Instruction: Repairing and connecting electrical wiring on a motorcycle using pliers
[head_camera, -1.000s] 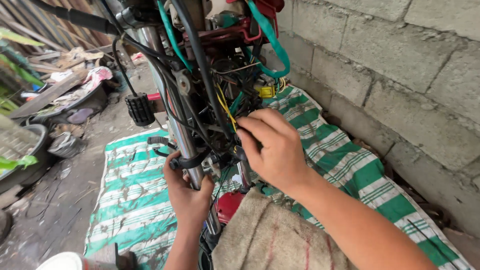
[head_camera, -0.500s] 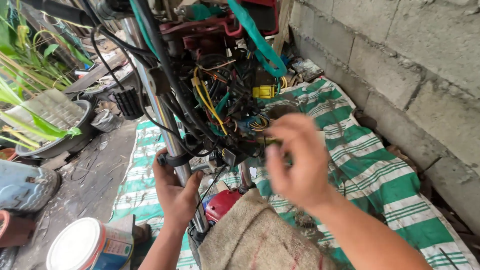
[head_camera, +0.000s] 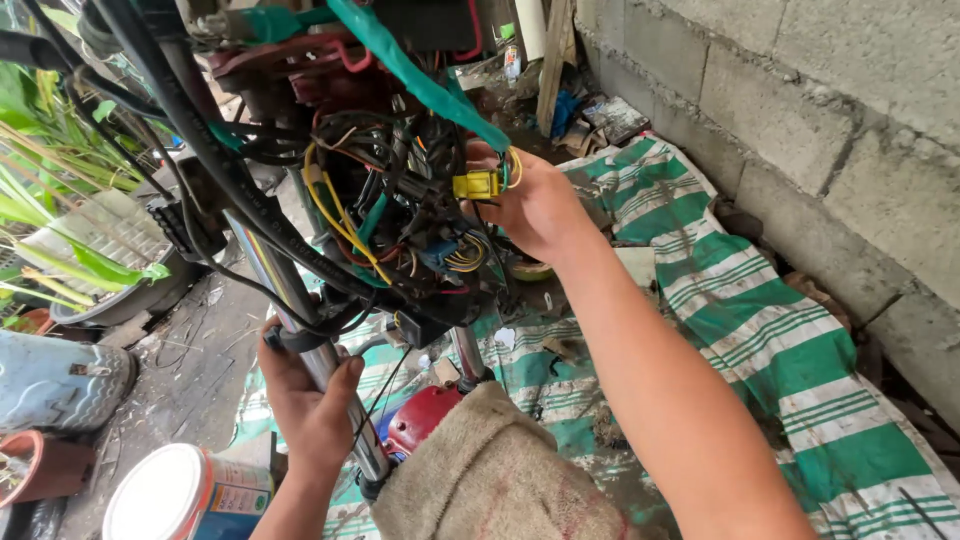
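- Yellow connector (head_camera: 477, 185), centre of the frame amid the motorcycle's wiring bundle (head_camera: 390, 210): the right hand (head_camera: 540, 205) reaches up, grip pinching it.
- Left hand (head_camera: 305, 400), lower left, grip clenched around the chrome fork tube (head_camera: 300, 310).
- Below: green-striped tarp (head_camera: 760, 300) on the ground; block wall (head_camera: 800, 90) upper right.

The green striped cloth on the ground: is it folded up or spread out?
Spread out. The striped cloth lies open across the ground beside the block wall, though wrinkled.

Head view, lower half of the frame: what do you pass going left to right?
Clay pot → white-lidded paint can → left hand on the chrome fork tube → beige cloth → right forearm → green-striped tarp.
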